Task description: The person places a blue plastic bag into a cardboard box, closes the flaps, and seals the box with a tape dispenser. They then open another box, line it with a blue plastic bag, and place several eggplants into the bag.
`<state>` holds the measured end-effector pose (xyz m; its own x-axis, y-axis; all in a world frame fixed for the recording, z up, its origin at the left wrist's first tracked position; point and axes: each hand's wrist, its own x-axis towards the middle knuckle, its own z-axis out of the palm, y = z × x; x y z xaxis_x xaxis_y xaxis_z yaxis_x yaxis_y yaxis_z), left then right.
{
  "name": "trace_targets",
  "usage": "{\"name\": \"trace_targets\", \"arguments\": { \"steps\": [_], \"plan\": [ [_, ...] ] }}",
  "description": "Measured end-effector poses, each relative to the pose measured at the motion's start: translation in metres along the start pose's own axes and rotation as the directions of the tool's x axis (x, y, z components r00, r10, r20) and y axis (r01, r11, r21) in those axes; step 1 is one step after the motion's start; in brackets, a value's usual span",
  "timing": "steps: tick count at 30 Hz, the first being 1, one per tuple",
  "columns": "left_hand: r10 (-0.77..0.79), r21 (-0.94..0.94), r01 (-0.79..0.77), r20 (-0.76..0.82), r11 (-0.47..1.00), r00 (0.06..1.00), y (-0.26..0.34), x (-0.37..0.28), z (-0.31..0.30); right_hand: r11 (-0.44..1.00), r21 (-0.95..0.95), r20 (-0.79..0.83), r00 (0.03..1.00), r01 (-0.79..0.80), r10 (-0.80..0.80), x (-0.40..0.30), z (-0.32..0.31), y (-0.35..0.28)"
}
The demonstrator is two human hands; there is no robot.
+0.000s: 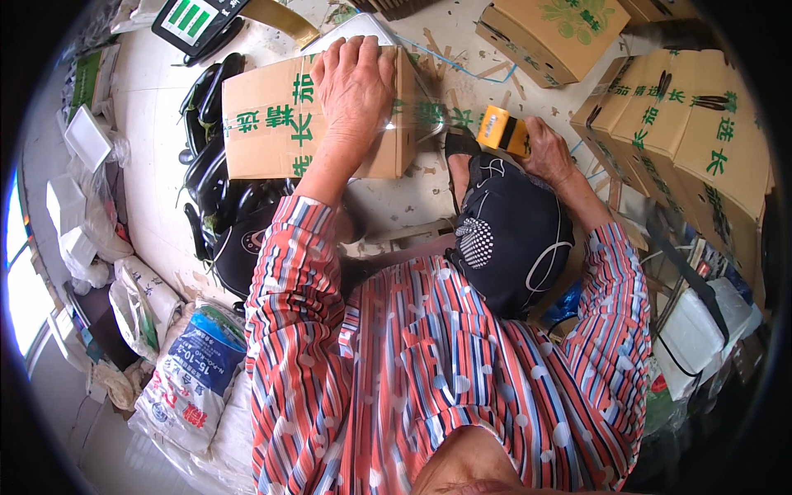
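Note:
My left hand (356,86) lies flat on a brown cardboard carton (263,93) with green printed writing, its fingers reaching the far edge. In my right hand (547,151) is a yellow tape dispenser (498,127), out to the right of the carton. Between them stretches a strip of clear packing tape (461,116) with green print, running from the carton's right side to the dispenser. Dark purple eggplants (207,179) lie heaped left of the carton, some partly hidden behind it.
A scale with a lit display (189,21) stands at the upper left. More cartons (674,124) are stacked on the right, and another carton (557,37) sits farther back. Printed sacks (192,377) lie at the lower left. Cardboard scraps and blue strapping (455,68) litter the floor.

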<state>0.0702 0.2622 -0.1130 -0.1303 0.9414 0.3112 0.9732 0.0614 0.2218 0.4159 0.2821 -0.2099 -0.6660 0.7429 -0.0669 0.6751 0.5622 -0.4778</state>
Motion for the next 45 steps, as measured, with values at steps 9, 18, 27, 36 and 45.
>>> {"name": "trace_targets", "arguments": {
  "steps": [9,18,27,36,45],
  "plan": [
    [0.015,-0.039,-0.015,0.001,0.999,1.000,0.001,0.003,0.002,0.994,-0.028,0.023,0.994,-0.104,0.105,-0.037,-0.013,0.023],
    [0.002,0.010,-0.002,0.008,1.000,1.000,0.003,0.002,0.002,0.878,-0.387,0.119,0.959,0.282,-0.256,0.073,0.046,-0.049],
    [-0.012,-0.048,0.014,0.031,0.999,0.999,-0.004,-0.001,0.005,0.988,-0.153,0.347,0.934,-0.027,0.080,0.106,0.022,-0.072],
    [-0.249,0.076,0.238,0.235,0.968,0.940,-0.245,-0.017,-0.049,0.754,-0.171,0.547,0.575,-0.634,0.608,-0.026,0.010,0.035],
    [-0.525,-0.294,0.738,0.550,0.607,0.650,-0.165,-0.043,-0.055,0.165,0.960,0.119,0.865,-0.225,0.488,0.091,0.053,-0.083]
  ]
}}
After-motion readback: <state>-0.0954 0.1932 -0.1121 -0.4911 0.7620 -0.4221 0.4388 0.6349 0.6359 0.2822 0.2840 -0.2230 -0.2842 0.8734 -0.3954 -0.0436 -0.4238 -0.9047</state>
